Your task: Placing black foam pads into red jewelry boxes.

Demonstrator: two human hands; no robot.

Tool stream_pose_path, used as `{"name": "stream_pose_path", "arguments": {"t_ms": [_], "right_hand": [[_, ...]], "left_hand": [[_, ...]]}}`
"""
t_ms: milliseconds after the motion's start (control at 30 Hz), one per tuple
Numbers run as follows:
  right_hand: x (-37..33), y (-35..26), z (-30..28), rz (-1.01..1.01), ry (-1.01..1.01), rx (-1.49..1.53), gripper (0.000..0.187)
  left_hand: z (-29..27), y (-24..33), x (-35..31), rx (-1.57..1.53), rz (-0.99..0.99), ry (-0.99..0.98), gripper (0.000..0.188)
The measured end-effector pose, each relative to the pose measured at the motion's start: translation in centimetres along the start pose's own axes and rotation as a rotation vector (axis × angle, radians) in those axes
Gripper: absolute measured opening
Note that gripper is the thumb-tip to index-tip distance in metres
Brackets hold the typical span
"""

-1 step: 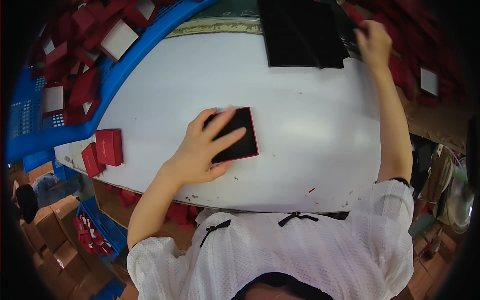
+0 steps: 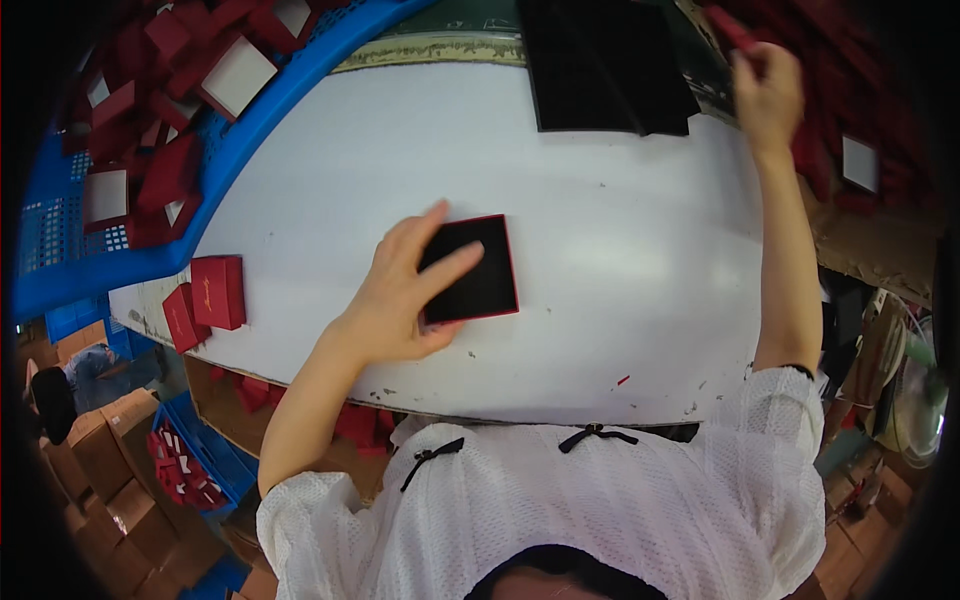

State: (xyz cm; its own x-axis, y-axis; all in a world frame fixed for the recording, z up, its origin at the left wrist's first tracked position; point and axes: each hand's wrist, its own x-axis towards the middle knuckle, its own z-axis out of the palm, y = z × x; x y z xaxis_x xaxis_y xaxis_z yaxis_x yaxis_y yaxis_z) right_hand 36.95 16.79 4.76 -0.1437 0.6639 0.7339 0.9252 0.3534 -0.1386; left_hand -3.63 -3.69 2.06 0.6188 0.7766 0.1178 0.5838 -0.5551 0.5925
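Observation:
Near the middle of the white table, my left hand (image 2: 400,290) lies over the left side of a square red box (image 2: 515,270). Its thumb is at the near edge and a finger stretches over the black insert (image 2: 485,285) inside. Far off at the right, my right hand (image 2: 770,100) is closed on a narrow red box piece (image 2: 732,27), seen nearly edge-on, so its exact kind is unclear. That hand is above a heap of red boxes (image 2: 820,60). Left of it, flat black sheets (image 2: 600,80) lie stacked at the table's far edge.
A blue plastic crate (image 2: 130,275) full of red and white box parts borders the far left. Two small red boxes (image 2: 217,292) stand at the table's left end. Brown cartons (image 2: 120,460) and a smaller blue bin (image 2: 225,450) are below, left of the table (image 2: 620,280).
My right hand has shifted slightly right, and a red piece now shows at its fingers. The left hand's fingers have drawn back a little, uncovering more of the black insert.

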Motion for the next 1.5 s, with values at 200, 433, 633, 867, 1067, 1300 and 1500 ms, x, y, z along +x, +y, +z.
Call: {"name": "stream_pose_path", "arguments": {"t_ms": [200, 433, 633, 867, 1067, 1300, 1500], "right_hand": [[-7.3, -17.0, -2.2, 0.565, -0.468, 0.907, 0.023], [-10.5, -20.3, -3.2, -0.043, -0.584, 0.417, 0.030], [-11.4, -21.3, -1.8, -0.094, -0.458, 0.432, 0.029], [-2.0, -10.4, 4.3, -0.053, -0.238, -0.066, 0.055], [-0.7, -11.0, 1.6, -0.226, -0.249, 0.130, 0.062], [-13.2, -12.5, -6.4, -0.337, -0.821, 0.314, 0.062], [-12.6, -13.0, -7.8, -0.263, -1.024, 0.509, 0.048]], "left_hand": [[4.7, -1.5, 1.8, -0.213, 0.168, 0.396, 0.104], [3.5, 0.6, 3.9, -0.077, 0.139, 0.159, 0.093], [1.9, 2.1, 2.3, 0.252, -0.012, 0.047, 0.087], [-7.8, 0.7, -4.4, 0.580, -0.600, -0.120, 0.099], [-14.7, -14.9, 1.2, 0.936, -0.458, 0.453, 0.069], [-15.7, -20.5, 1.8, 1.054, -0.548, 0.291, 0.012], [-9.9, -15.1, 1.6, 0.831, -0.163, 0.460, 0.009]]}}
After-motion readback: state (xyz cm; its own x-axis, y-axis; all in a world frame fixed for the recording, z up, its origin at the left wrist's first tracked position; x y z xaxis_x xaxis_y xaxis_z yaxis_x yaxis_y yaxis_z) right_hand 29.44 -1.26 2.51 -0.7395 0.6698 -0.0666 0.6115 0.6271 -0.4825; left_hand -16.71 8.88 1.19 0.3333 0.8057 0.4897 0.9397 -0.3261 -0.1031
